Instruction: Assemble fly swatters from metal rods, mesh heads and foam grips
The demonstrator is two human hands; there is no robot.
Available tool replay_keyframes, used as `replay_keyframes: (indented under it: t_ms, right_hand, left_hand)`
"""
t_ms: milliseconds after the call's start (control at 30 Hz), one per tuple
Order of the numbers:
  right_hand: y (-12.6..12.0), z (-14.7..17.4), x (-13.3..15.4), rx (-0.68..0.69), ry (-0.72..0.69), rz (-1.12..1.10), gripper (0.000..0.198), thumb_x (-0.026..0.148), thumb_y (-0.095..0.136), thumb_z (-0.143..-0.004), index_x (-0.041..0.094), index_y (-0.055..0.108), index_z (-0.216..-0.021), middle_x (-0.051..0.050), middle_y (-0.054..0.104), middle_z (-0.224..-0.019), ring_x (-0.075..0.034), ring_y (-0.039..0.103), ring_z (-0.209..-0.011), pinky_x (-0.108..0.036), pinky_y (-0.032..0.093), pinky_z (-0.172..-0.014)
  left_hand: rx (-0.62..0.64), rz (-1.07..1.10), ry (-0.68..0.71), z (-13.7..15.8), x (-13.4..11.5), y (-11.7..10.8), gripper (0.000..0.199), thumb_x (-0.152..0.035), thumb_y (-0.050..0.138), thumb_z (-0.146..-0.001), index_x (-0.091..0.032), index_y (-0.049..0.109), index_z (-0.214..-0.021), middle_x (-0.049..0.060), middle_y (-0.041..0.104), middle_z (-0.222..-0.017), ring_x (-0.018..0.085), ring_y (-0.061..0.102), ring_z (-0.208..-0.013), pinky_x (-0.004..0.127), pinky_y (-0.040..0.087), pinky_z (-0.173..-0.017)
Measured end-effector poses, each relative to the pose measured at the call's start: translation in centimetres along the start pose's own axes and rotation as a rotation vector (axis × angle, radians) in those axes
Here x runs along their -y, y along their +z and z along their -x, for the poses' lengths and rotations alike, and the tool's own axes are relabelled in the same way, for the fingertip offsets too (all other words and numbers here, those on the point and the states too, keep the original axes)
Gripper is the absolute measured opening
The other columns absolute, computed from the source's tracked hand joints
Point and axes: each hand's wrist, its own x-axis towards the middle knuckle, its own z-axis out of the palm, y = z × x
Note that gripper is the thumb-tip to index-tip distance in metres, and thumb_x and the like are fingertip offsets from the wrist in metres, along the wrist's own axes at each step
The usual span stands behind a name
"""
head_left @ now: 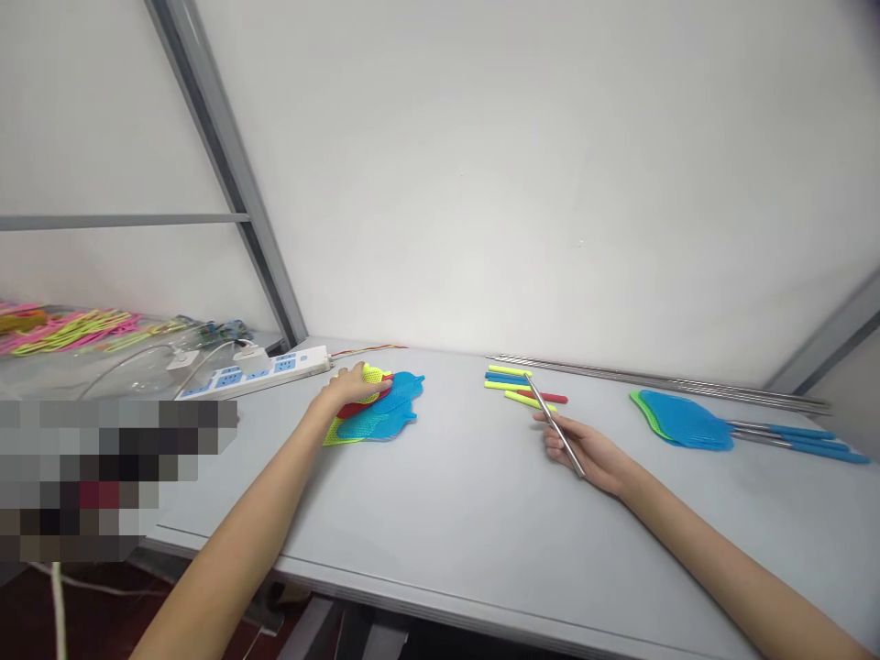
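My left hand (pixel 346 385) is at a small pile of plastic fly swatter heads, its fingers closed about a yellow fly swatter head (pixel 372 376). Just under it lies a red head (pixel 352 410). Blue heads (pixel 385 420) spread out to the right, and part of another yellow one (pixel 334 435) shows below. In my right hand (pixel 584 449) is a slim metal rod (pixel 562 438), held at a slant above the table. Beyond its upper end lie several coloured handle tubes, among them a blue tube (pixel 509 378) and a red tube (pixel 550 397).
Long metal rods (pixel 660 378) lie along the wall. Blue-handled fly swatters (pixel 694 422) are stacked at the right. A white power strip (pixel 275 368) with plugs stands at the back left. Pink and yellow strands (pixel 82 328) lie farther left, behind a pixelated area.
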Motion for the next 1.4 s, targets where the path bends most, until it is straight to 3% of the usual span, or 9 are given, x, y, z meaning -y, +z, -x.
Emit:
replay_keyframes:
  t_ms: [267,467,633,767,867,1000,1167,1300,1400]
  right_hand:
    - [0.0,0.4,-0.3,-0.062,-0.107,-0.006,0.023,0.025,0.050,-0.080,0.011,0.057,-0.096,0.001,0.038,-0.059,-0.008,0.042,-0.054,-0.021,0.043,-0.053]
    - [-0.3,0.5,-0.4,-0.079,-0.120,0.009,0.021,0.026,0.048,-0.080,0.012,0.057,-0.093,0.001,0.038,-0.059,-0.008,0.042,-0.052,-0.020,0.043,-0.051]
    - [-0.4,0.5,-0.4,-0.087,-0.108,0.017,0.017,0.024,0.045,-0.081,0.013,0.057,-0.088,0.001,0.039,-0.059,-0.008,0.042,-0.051,-0.021,0.043,-0.050]
    - [-0.1,0.6,-0.2,-0.090,-0.105,0.027,0.017,0.023,0.044,-0.081,0.014,0.057,-0.088,0.001,0.040,-0.059,-0.009,0.043,-0.051,-0.021,0.044,-0.051]
    - [0.0,0.7,-0.2,-0.096,-0.100,0.042,0.018,0.022,0.044,-0.081,0.013,0.057,-0.090,0.000,0.042,-0.059,-0.010,0.045,-0.052,-0.023,0.046,-0.052]
    - [0.0,0.7,-0.2,-0.106,-0.125,0.071,0.020,0.021,0.044,-0.081,0.013,0.055,-0.097,-0.002,0.049,-0.063,-0.011,0.051,-0.057,-0.024,0.048,-0.057]
    - [0.0,0.7,-0.3,-0.126,-0.215,0.101,0.030,0.015,0.045,-0.079,0.025,0.046,-0.107,-0.002,0.057,-0.070,-0.013,0.057,-0.064,-0.025,0.047,-0.057]
    - [0.1,0.8,-0.2,-0.137,-0.254,0.102,0.026,0.013,0.047,-0.077,0.025,0.049,-0.100,-0.002,0.060,-0.073,-0.012,0.057,-0.062,-0.024,0.045,-0.056]
    - [0.1,0.8,0.0,-0.136,-0.251,0.089,0.017,0.015,0.048,-0.076,0.019,0.053,-0.092,-0.005,0.061,-0.078,-0.013,0.058,-0.065,-0.025,0.045,-0.057]
  left_hand:
    - [-0.022,0.069,0.042,-0.7,0.2,0.0,0.087,-0.051,0.060,-0.047,-0.016,0.036,-0.123,0.016,0.040,-0.125,0.034,0.041,-0.110,0.038,0.036,-0.083]
    - [-0.183,0.198,0.006,-0.7,0.0,-0.4,0.070,-0.050,0.051,-0.059,-0.015,0.040,-0.118,0.014,0.047,-0.117,0.029,0.044,-0.107,0.035,0.038,-0.081]
    - [-0.357,0.281,-0.023,0.1,-0.6,-0.8,0.061,-0.052,0.042,-0.067,-0.019,0.036,-0.118,0.013,0.041,-0.117,0.029,0.042,-0.107,0.039,0.036,-0.084]
    - [-0.449,0.301,0.095,1.6,-2.5,-0.5,0.054,-0.050,0.041,-0.071,-0.024,0.034,-0.118,0.009,0.038,-0.116,0.027,0.036,-0.111,0.041,0.030,-0.090]
    - [-0.472,0.290,0.270,3.7,-4.8,0.2,0.055,-0.043,0.046,-0.070,-0.022,0.033,-0.119,0.009,0.036,-0.117,0.027,0.033,-0.112,0.041,0.027,-0.092]
    - [-0.389,0.238,0.605,7.8,-8.1,2.1,0.058,-0.039,0.053,-0.065,-0.024,0.036,-0.118,0.006,0.036,-0.120,0.025,0.031,-0.112,0.036,0.022,-0.096]
    - [-0.156,0.161,0.942,12.4,-10.2,5.2,0.061,-0.041,0.060,-0.058,-0.024,0.044,-0.115,0.005,0.043,-0.116,0.024,0.036,-0.109,0.035,0.026,-0.093]
    - [0.029,0.101,1.092,13.4,-10.0,6.1,0.058,-0.043,0.059,-0.061,-0.029,0.046,-0.115,0.004,0.043,-0.120,0.023,0.036,-0.111,0.035,0.027,-0.094]
    - [0.220,0.036,1.109,12.8,-9.4,5.8,0.058,-0.052,0.044,-0.073,-0.032,0.031,-0.126,0.004,0.023,-0.136,0.026,0.019,-0.124,0.041,0.018,-0.098]
